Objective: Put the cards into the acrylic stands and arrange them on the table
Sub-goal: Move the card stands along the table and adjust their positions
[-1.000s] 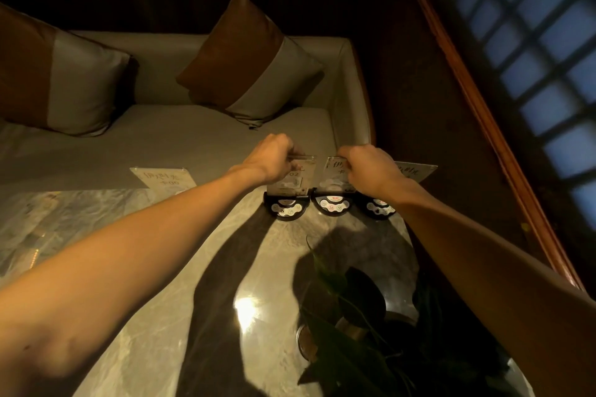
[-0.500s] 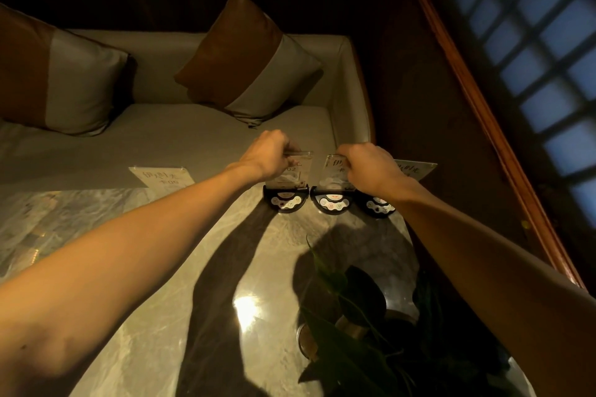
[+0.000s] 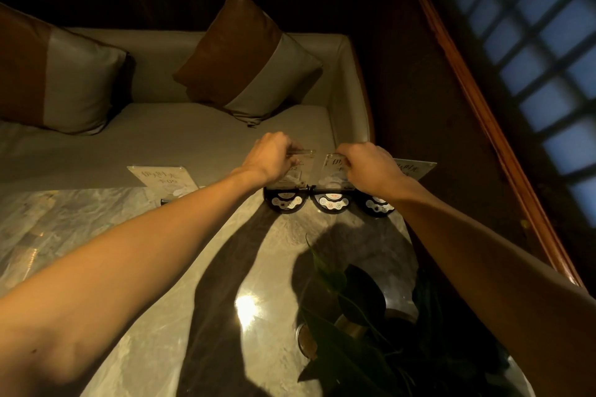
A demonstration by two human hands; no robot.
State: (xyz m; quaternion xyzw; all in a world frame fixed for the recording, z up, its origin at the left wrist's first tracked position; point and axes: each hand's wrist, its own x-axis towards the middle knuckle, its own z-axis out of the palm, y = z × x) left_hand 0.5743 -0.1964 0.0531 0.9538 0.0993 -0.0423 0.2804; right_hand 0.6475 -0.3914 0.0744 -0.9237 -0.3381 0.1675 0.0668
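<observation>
Three clear acrylic stands with black half-round bases stand in a row at the far edge of the marble table (image 3: 135, 267). My left hand (image 3: 269, 159) grips the top of the left stand (image 3: 292, 182). My right hand (image 3: 366, 164) grips the top of the middle stand (image 3: 332, 177). The right stand (image 3: 416, 167) holds a card and is partly hidden behind my right wrist. A fourth stand with a handwritten card (image 3: 163, 179) stands alone further left on the far edge.
A potted plant (image 3: 371, 316) with dark leaves sits at the near right of the table. Beyond the table is a beige sofa (image 3: 161, 126) with two brown and grey cushions (image 3: 248, 61). A wooden rail (image 3: 483, 113) and a lattice window run along the right.
Both hands and the two stands they hold have shifted slightly away from me toward the table's far edge. The grips are unchanged.
</observation>
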